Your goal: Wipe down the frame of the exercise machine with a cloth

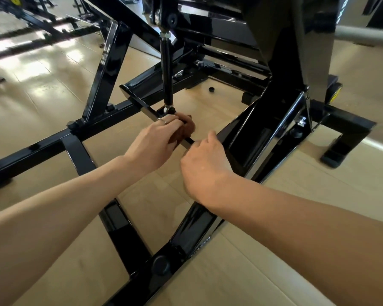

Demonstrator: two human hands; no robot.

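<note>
Both bare forearms reach forward and down into the black frame (102, 69) of the exercise machine. The left hand (155, 142), with a ring (163, 121) on one finger, curls its fingers round a brown cloth (184, 129) and presses it onto a thin black bar (146, 110) that runs across the frame, just below the foot of an upright black rod (166, 69). The cloth sits bunched on the bar, mostly hidden under the fingers. The right hand (205, 166) is just beside it, nearer the camera, knuckles up and fingers curled down at the near end of the same bar; the fingertips are hidden, so whether it truly grips the bar cannot be told.

The machine stands on a light wooden floor (42, 85), glossy, with bright patches of light on the left. A small black cap (212, 89) lies on the floor inside the frame. More black equipment stands at the upper left, and a grey padded roller (363, 35) shows at the upper right. A yellow wheel (335, 92) sits at the machine's right side. Small lettering on the near frame beam is too blurred to read.
</note>
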